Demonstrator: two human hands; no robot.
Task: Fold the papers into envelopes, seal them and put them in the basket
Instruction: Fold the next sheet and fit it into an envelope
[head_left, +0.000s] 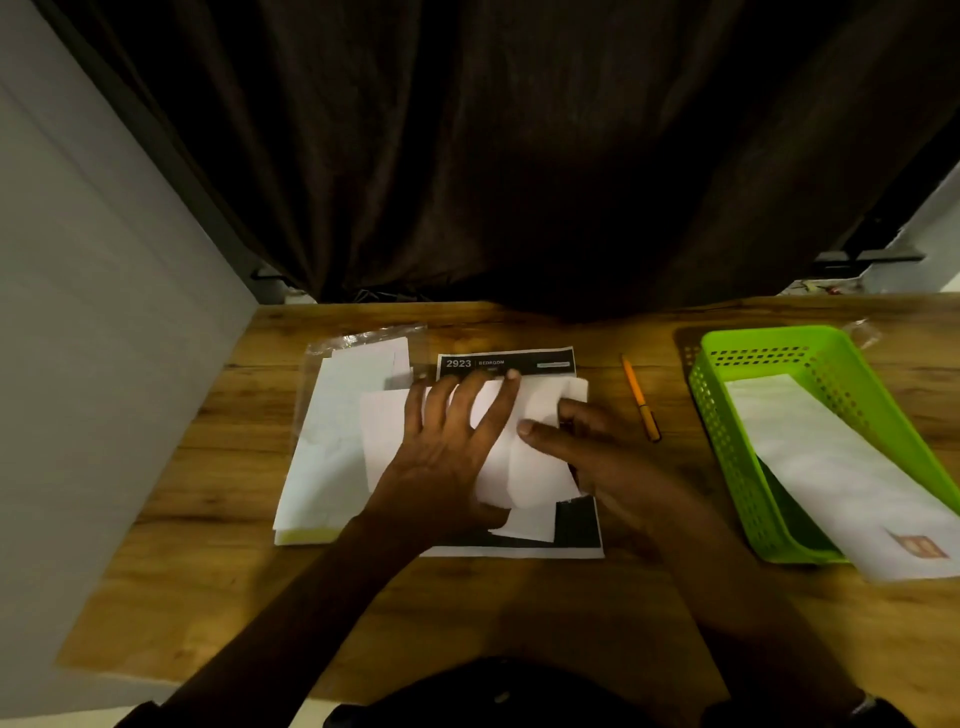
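Stock of papers (332, 447) lies in a clear sleeve at nine o'clock of the work, near enough to draw from. Left hand (447, 441) is spread flat, fingers splayed, pressing the paper being folded (498, 462) onto a black printed sheet (576, 525), evidently to stop it sliding. Right hand (587, 447), at three o'clock of the paper, pinches the right flap between thumb and fingers, apparently turning it inward. Judged: folding stage, not yet sealed. An orange pen (641, 400) lies apart at three o'clock. Beyond it, the green basket (722, 431) holds one finished envelope (821, 457), overhanging the near rim.
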